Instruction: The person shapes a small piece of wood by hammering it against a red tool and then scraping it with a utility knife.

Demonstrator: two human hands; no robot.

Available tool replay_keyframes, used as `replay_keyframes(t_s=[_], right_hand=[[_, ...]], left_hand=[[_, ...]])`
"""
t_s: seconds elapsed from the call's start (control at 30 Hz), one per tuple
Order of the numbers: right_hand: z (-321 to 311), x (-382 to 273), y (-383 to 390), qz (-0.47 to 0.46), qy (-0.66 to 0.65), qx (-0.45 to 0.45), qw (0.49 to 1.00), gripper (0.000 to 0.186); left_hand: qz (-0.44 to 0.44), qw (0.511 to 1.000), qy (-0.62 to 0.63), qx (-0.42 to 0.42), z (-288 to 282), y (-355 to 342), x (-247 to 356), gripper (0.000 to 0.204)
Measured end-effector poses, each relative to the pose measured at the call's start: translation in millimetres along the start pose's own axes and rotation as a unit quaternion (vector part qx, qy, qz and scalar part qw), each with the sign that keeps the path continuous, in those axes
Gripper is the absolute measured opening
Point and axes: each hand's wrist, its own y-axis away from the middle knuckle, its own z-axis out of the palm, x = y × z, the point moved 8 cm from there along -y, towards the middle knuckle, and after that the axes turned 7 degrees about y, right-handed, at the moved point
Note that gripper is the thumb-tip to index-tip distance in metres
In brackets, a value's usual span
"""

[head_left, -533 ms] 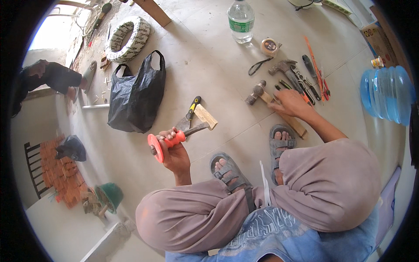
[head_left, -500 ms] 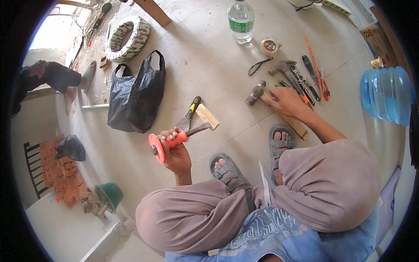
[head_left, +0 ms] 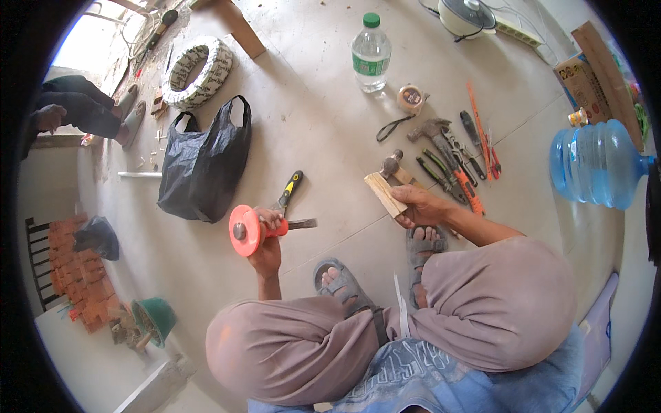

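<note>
My left hand (head_left: pixel 265 248) is closed round a cold chisel (head_left: pixel 301 224) with a red handle and round guard (head_left: pixel 244 230), its blade pointing right. A putty knife (head_left: pixel 293 184) with a black-and-yellow handle lies just beyond it. My right hand (head_left: pixel 420 206) grips a short, light wooden block (head_left: pixel 382 190), held tilted. Behind that block a ball-peen hammer (head_left: pixel 390 163) lies on the floor, its handle partly hidden. Beside it lie pliers (head_left: pixel 438 172), a claw hammer (head_left: pixel 429 129), a screwdriver (head_left: pixel 471 131), red tools (head_left: pixel 482 131) and a tape measure (head_left: pixel 411 96).
A black bag (head_left: pixel 200 172), coiled roll (head_left: pixel 196 72), wooden leg (head_left: pixel 241 31) and water bottle (head_left: pixel 372 62) stand ahead. A large blue jug (head_left: pixel 592 165) lies right. Another person's legs (head_left: pixel 82 103) are upper left; bricks (head_left: pixel 79 275) and a green bucket (head_left: pixel 151 316) are lower left.
My right hand has left the ball-peen hammer and now holds the wooden block, which was beside the putty knife. My left hand has turned the chisel, showing its guard more squarely.
</note>
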Motion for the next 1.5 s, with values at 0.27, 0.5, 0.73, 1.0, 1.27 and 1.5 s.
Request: replay_keyframes(t_s=[0.27,0.5,0.73,1.0,1.27,1.5], right_hand=[[12,-30,-36,-0.045,0.231,0.078,0.969,0.037],[-39,-21,-7,-0.095,0.202,0.195,0.955,0.027],[-18,13,-15,-0.035,0.258,0.174,0.950,0.032],[21,1,-28,-0.067,0.276,0.120,0.951,0.031],[-15,2,13,-0.003,0.044,0.115,0.992,0.029],[-40,-31,37,-0.035,0.228,0.186,0.955,0.031]], left_hand=[[-0.076,0.821,-0.529,-0.199,9,18,-97,0.030],[-0.105,0.731,-0.564,-0.368,37,34,-190,0.032],[-0.103,0.731,-0.563,-0.373,21,61,-184,0.033],[-0.211,0.906,-0.288,-0.229,79,27,-119,0.046],[-0.358,0.887,-0.241,-0.163,29,29,-113,0.031],[-0.144,0.892,-0.409,-0.131,3,-40,-65,0.037]])
